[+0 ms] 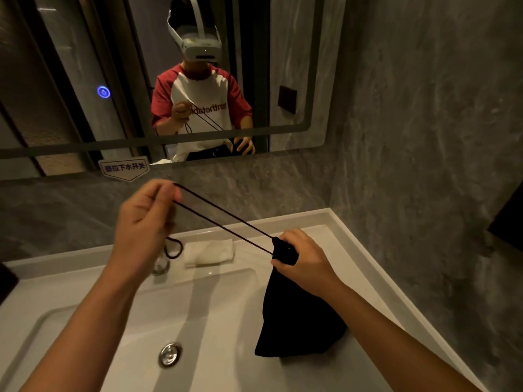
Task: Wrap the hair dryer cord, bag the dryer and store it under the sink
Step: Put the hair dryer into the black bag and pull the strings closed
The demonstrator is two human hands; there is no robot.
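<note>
A black drawstring bag [294, 321] hangs over the right side of the white sink [135, 315], its bottom resting on the counter. My right hand [305, 256] is shut around the bag's gathered neck. Two taut strands of the black drawstring [223, 222] run up and left from the neck to my left hand [147, 219], which pinches them above the faucet. The string's loose end dangles in a loop below that hand. The hair dryer itself is not visible; the bag bulges as if filled.
A folded white cloth [209, 251] lies on the counter behind the basin beside the chrome faucet [161, 264]. The drain plug [169, 354] sits in the basin. A wall mirror [158, 77] above reflects the person. A grey marble wall closes the right side.
</note>
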